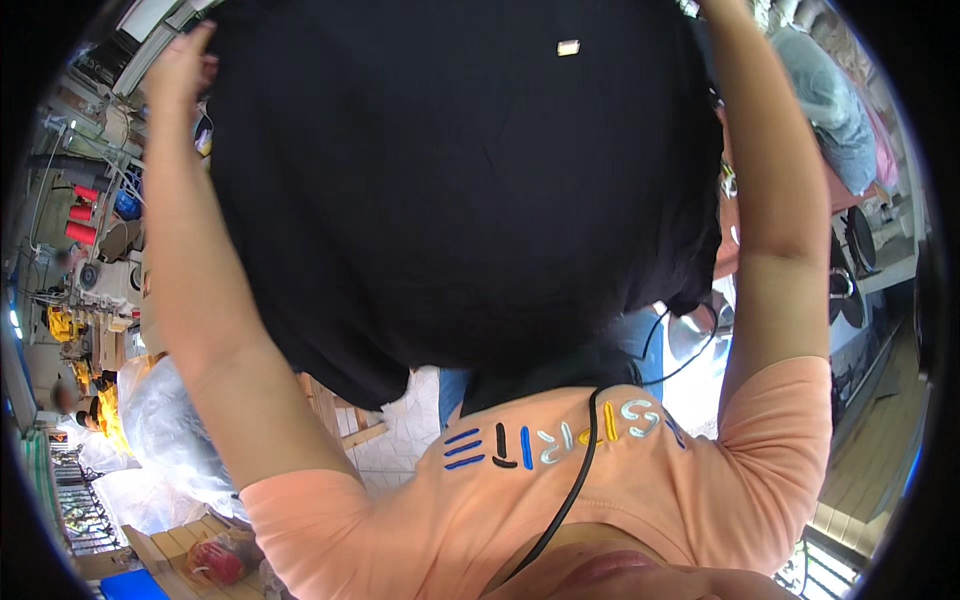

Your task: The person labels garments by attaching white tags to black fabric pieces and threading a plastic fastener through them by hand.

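A wide black piece of cloth (450,200) hangs spread between my raised arms and fills the middle of the view. A small pale tag (568,47) shows near its top. My left hand (182,68) is at the cloth's upper left edge, fingers curled in on it. On the right my forearm runs up along the cloth and out of the top of the picture, so the right hand is out of sight. The cloth's lower edge droops in loose folds in front of my chest. Whether it is a whole garment, I cannot tell.
Red thread cones (80,222) and machine parts (105,285) line the left side. Clear plastic bags (170,420) lie below them, above a wooden crate (190,545). A plastic-wrapped bundle (825,105) sits at upper right. A black cable (575,480) crosses my shirt.
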Tool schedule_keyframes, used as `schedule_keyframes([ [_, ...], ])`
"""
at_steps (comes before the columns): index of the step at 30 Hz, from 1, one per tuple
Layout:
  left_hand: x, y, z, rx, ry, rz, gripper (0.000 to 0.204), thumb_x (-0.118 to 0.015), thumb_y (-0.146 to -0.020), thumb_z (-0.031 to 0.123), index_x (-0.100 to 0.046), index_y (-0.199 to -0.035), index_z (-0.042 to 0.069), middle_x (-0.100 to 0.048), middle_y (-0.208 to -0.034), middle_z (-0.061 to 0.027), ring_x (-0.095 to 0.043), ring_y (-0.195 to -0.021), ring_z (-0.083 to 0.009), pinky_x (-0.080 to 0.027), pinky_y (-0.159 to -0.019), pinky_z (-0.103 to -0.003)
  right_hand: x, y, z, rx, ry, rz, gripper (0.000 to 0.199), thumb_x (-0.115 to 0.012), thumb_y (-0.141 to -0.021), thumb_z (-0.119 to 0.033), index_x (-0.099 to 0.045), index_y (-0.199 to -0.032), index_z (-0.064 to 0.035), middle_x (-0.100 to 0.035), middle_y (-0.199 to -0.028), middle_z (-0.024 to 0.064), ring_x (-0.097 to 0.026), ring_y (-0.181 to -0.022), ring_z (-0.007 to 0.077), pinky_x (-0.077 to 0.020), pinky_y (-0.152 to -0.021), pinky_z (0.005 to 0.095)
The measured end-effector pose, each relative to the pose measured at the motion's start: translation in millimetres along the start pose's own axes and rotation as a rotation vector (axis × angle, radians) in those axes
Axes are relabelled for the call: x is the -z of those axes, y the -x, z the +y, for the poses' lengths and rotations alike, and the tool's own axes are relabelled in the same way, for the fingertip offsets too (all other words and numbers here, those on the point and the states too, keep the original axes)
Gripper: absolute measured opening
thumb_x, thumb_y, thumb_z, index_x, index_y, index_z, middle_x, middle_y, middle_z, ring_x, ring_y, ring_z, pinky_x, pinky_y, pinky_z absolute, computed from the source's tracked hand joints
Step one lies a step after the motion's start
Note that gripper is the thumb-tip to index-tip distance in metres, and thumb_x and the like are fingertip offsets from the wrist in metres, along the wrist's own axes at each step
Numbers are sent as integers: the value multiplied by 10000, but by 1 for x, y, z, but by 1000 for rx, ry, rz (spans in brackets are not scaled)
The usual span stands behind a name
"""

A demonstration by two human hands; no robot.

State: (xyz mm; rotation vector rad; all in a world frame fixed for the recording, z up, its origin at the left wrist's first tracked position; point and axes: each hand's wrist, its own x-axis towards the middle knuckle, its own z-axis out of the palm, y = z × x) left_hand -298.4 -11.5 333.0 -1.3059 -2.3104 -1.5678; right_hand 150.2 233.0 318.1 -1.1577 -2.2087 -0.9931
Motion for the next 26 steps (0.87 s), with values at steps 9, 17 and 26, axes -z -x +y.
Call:
schedule_keyframes([
  [9,-169,-15,-163,313,320,-72,540,-635,-833,279,-442,-1246,-10,-589,-1082,-142,-595,-1011,-239,-449,-880,-322,-212,12,-140,-829,-1633,-45,236,-618,-827,-182,-639,-976,0,-625,-978,210,-601,-973,304,-505,-788,362],
  [17,-195,169,-164,-60,197,-490,312,-630,-837,161,-615,-1128,49,-627,-1089,-67,-579,-973,-137,-447,-814,-256,-133,136,-146,90,-966,-135,234,-592,-891,-232,-614,-969,-13,-614,-818,1,-540,-755,83,-433,-690,229],
  [26,-193,342,-114,21,278,-789,153,-674,-795,116,-687,-942,77,-655,-925,-42,-617,-777,-154,-473,-697,-250,-74,363,-75,-454,-860,-1058,429,-707,-734,-457,-710,-816,-36,-685,-731,81,-644,-654,205,-483,-655,327],
])
